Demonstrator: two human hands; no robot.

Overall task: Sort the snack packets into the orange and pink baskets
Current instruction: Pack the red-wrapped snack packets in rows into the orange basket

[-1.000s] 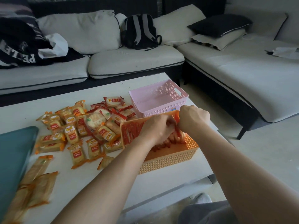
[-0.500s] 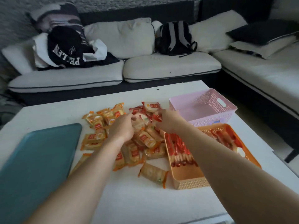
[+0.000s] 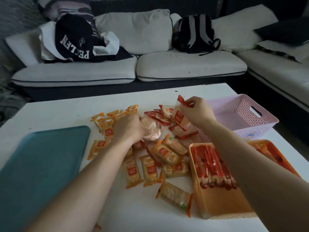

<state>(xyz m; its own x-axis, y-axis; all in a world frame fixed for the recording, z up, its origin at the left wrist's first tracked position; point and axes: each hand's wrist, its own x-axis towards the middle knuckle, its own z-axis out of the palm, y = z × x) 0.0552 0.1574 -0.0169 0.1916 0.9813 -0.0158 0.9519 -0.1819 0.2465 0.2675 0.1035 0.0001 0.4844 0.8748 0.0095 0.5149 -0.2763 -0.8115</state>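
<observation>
The right hand (image 3: 198, 111) has its grip pinching a red-edged packet (image 3: 179, 114) by the top end, long axis hanging down, at frame centre. The orange basket (image 3: 199, 190) lies lower right, nearest this hand. The left hand (image 3: 128, 129) clutches a pale packet (image 3: 151, 131) on the counter (image 3: 117, 215).

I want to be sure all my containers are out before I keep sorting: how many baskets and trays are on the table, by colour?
Orange basket: 1
Pink basket: 1
Teal tray: 1
Total: 3
</observation>
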